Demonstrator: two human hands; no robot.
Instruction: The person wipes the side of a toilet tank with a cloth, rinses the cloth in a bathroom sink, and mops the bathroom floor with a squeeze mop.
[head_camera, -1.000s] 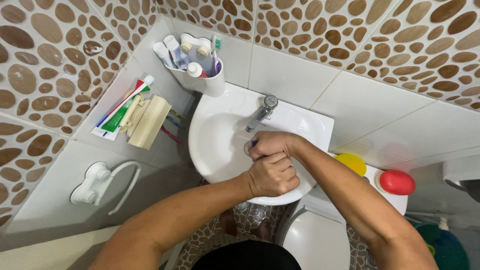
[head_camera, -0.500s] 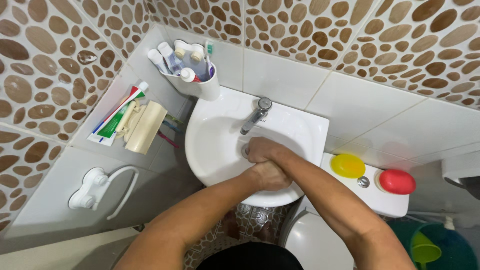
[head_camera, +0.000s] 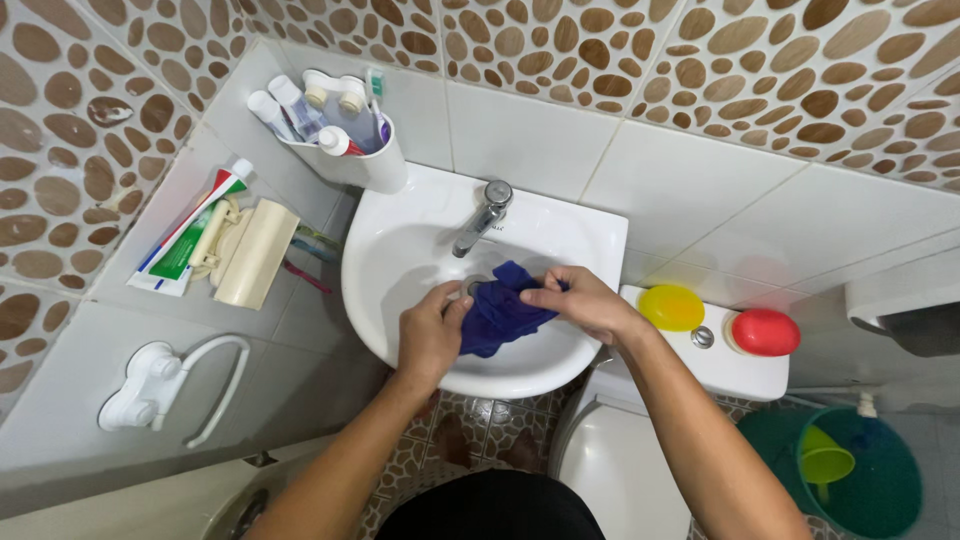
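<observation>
Over the white sink (head_camera: 400, 250), both hands hold a dark blue cloth (head_camera: 500, 308) that hangs bunched inside the basin, just below the chrome tap (head_camera: 482, 218). Left hand (head_camera: 430, 335): its grip is closed on the cloth's left edge, thumb on top and fingers curled under, so the fingertips are hidden beneath the fabric. Right hand (head_camera: 580, 300): thumb and forefinger are pinched together on the cloth's upper right part, with the other fingers folded behind; how much fabric lies under the palm cannot be told. The drain is mostly covered by the cloth, only a sliver showing at its upper left edge. Whether the cloth is wet is hard to make out. Beside the sink on the right, a yellow soap case (head_camera: 671, 307) and a red soap case (head_camera: 764, 331) sit on the toilet tank (head_camera: 740, 375), whose bowl is cut off by the right forearm. At the wall to the left stand a white holder (head_camera: 375, 165) with tubes and brushes, and a toothpaste tube (head_camera: 185, 243). A green bucket (head_camera: 860, 480) is partly cut off at the lower right.
</observation>
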